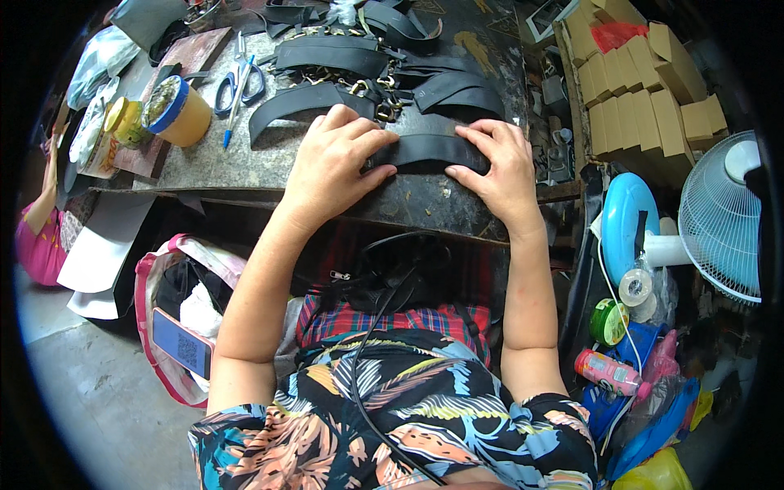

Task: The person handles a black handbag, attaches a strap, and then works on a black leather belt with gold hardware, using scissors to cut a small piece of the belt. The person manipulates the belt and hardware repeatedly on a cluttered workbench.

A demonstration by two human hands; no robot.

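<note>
Near the front edge of the worktop (220,169), a curved black strap (429,152) sat between left hand (339,159) and right hand (501,167), long axis roughly along that edge; each grip pinched one end, neither nearer.

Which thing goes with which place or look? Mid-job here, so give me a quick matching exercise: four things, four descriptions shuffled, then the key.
Things:
1. Curved black strip
2. Scissors
3. Fan
4. Cardboard boxes

Descriptions:
A. In rows at the upper right
B. White wire guard, near the picture's right edge
C. Held between the left hand and the right hand
D. Blue handles, lying on the table

Pairs: 1-C, 2-D, 3-B, 4-A
</note>
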